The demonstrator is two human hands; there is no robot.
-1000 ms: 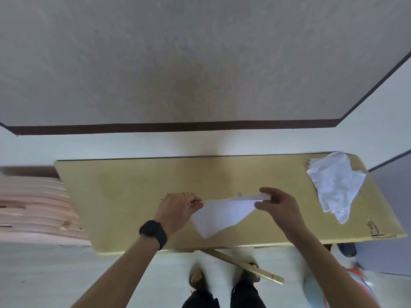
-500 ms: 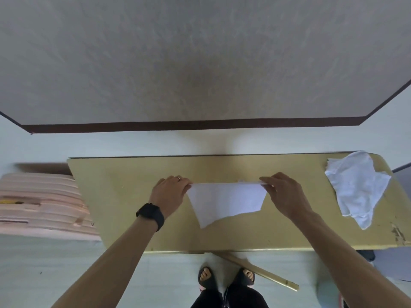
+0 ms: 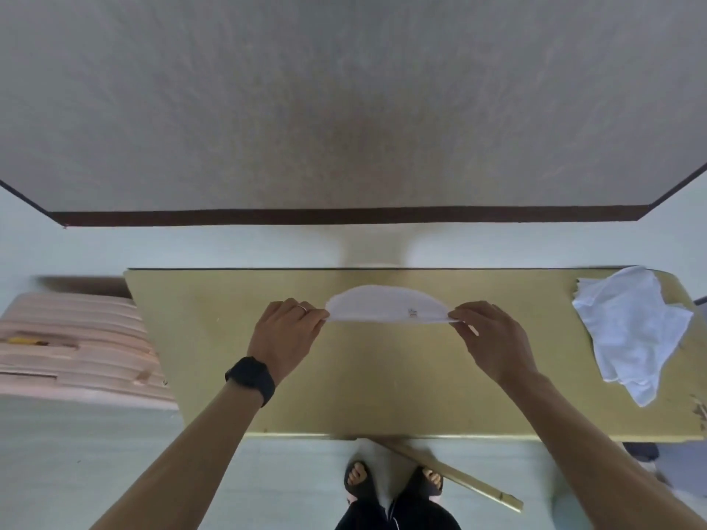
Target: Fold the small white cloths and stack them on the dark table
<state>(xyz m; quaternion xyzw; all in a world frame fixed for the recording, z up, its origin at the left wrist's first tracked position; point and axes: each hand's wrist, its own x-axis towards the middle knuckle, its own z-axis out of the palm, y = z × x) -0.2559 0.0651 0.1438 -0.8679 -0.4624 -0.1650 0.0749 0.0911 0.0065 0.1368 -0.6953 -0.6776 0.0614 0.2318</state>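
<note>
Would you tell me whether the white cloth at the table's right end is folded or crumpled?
Crumpled: the white cloth lies in rumpled, uneven layers with ragged edges.

Soft matt white cloth (image 3: 386, 304); smooth, faintly glossy olive table (image 3: 382, 376); crumpled cloth pile (image 3: 631, 330)

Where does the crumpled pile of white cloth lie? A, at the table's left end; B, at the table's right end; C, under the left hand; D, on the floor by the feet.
B: the crumpled pile lies at the right end of the table, apart from the stretched cloth that the left hand and right hand pinch by its ends near the middle.
</note>
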